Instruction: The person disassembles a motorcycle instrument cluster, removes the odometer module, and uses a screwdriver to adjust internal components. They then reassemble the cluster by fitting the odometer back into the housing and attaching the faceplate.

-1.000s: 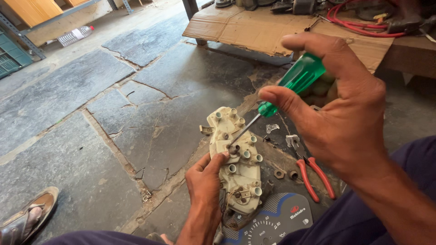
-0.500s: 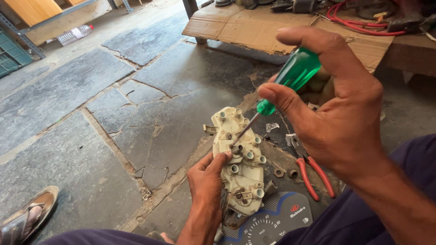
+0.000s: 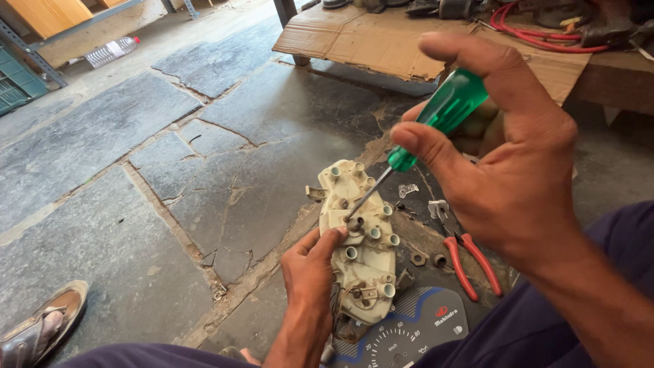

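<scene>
The right hand (image 3: 518, 170), filling the right half of the frame, is closed around a screwdriver (image 3: 436, 123) with a translucent green handle: the thumb lies over the top of the handle and the fingers wrap beneath it. The metal shaft slants down and to the left, and its tip sits on a screw spot near the middle of a cream-coloured plastic housing (image 3: 361, 245), the back of an instrument cluster studded with small round sockets. The left hand (image 3: 310, 272), rising from the bottom centre, holds that housing by its left edge, with the thumb pressed on its face just beside the shaft tip.

The housing lies at the lower centre of the frame on a grey stone floor (image 3: 136, 170). Just below it, a dial face (image 3: 409, 334) with a blue border shows at the bottom edge. Right of the housing lie red-handled pliers (image 3: 470, 262), with 2 nuts (image 3: 428, 259) near them. A sheet of cardboard (image 3: 381, 41) sits at the upper centre, and a sandalled foot (image 3: 37, 327) shows at the lower left.
</scene>
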